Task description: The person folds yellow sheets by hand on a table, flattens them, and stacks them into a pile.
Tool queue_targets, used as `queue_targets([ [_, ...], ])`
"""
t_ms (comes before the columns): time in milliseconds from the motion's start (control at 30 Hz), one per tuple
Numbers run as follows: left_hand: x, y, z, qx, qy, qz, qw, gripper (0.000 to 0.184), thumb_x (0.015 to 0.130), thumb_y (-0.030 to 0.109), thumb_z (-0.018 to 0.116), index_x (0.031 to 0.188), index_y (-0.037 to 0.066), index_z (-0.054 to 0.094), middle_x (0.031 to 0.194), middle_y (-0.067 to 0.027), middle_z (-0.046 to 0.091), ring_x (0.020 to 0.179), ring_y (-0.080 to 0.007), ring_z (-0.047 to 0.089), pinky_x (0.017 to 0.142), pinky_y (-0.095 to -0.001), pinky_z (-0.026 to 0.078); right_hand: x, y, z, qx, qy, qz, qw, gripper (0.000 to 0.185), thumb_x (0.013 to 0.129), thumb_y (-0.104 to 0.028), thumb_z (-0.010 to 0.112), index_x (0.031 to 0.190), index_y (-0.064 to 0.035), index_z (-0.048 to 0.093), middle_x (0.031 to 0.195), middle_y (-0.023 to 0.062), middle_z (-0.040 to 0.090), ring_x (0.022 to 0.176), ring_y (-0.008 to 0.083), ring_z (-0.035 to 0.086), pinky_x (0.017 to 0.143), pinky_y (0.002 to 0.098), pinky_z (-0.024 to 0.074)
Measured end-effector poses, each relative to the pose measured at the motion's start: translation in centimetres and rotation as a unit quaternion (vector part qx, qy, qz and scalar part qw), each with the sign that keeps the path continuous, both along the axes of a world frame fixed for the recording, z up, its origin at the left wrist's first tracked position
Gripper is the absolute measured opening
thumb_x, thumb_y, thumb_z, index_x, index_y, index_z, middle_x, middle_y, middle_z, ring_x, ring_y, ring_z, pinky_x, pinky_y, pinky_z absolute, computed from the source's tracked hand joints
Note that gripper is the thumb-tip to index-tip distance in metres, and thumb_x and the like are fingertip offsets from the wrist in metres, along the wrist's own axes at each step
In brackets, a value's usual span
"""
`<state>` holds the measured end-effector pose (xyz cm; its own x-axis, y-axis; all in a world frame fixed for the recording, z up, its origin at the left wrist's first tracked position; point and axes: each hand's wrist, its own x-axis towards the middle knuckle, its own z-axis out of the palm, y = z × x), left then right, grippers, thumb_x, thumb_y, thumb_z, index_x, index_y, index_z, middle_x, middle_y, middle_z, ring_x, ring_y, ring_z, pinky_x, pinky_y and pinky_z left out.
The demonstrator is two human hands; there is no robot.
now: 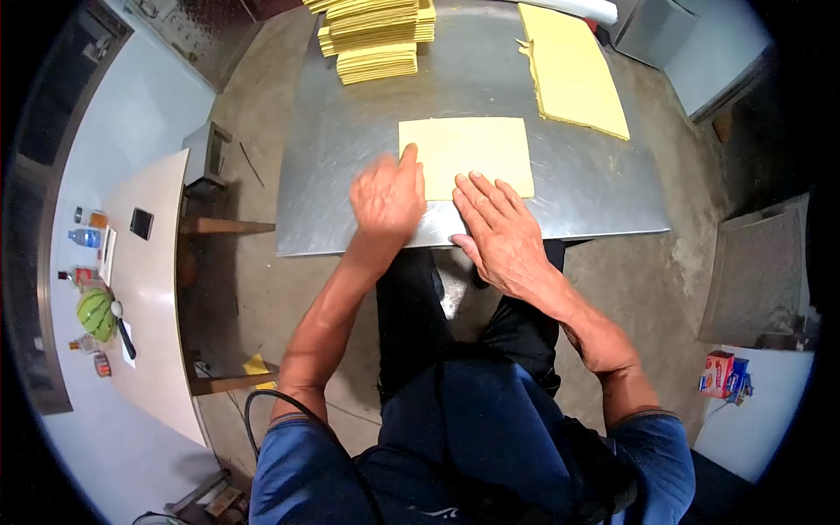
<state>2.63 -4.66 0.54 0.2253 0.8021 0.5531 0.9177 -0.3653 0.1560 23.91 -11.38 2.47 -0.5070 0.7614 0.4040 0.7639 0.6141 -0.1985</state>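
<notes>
A rectangular yellow paper sheet (468,153) lies flat near the front edge of the metal table (350,131). My right hand (499,223) rests palm down on its lower right part, fingers stretched out and thumb apart. At the sheet's left edge is my left hand (388,201), with one finger pointing forward over the paper. Its other fingers look bent and are blurred, so whether they grip anything is unclear. Whether the sheet is a single layer or several cannot be made out.
Stacked yellow paper bundles (376,39) stand at the back left of the table. A larger yellow paper pile (577,70) lies at the back right, near a white roll (577,9). A side table (153,289) at left holds a phone (141,223), watermelon (94,315) and bottles.
</notes>
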Motion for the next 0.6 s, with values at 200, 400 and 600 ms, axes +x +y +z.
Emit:
queue_targets([
  [200, 3.2, -4.5, 1.6, -0.07, 0.0, -0.206, 0.976, 0.07, 0.093, 0.029, 0.078, 0.147, -0.009, 0.055, 0.159, -0.0324, 0.048, 0.152, -0.0471, 0.043, 0.124, -0.0581, 0.035, 0.5, 0.2, -1.1, 0.003, -0.015, -0.01, 1.0, 0.061, 0.09, -0.019, 0.077, 0.144, 0.0035, 0.06, 0.156, 0.0176, 0.058, 0.151, 0.0364, 0.048, 0.125, 0.0543, 0.0369],
  [400, 0.3, -5.2, 1.1, -0.146, 0.032, -0.151, 0.977, 0.095, 0.086, 0.044, 0.084, 0.153, -0.012, 0.045, 0.166, -0.0322, 0.04, 0.158, -0.0455, 0.035, 0.128, -0.0576, 0.03, 3.8, -1.3, 0.0, 0.011, 0.013, -0.026, 1.0, 0.064, 0.088, -0.021, 0.082, 0.14, 0.0088, 0.061, 0.154, 0.0259, 0.057, 0.146, 0.0386, 0.053, 0.123, 0.0497, 0.0417],
  [600, 0.6, -4.5, 3.4, -0.2, 0.073, -0.131, 0.968, 0.079, 0.092, 0.037, 0.081, 0.148, -0.01, 0.052, 0.16, -0.0332, 0.046, 0.155, -0.0444, 0.04, 0.129, -0.0567, 0.03, 6.5, -2.1, 0.1, 0.016, 0.002, -0.073, 0.997, 0.057, 0.092, -0.02, 0.078, 0.14, 0.0064, 0.063, 0.153, 0.0219, 0.059, 0.146, 0.0361, 0.053, 0.123, 0.0524, 0.0399],
])
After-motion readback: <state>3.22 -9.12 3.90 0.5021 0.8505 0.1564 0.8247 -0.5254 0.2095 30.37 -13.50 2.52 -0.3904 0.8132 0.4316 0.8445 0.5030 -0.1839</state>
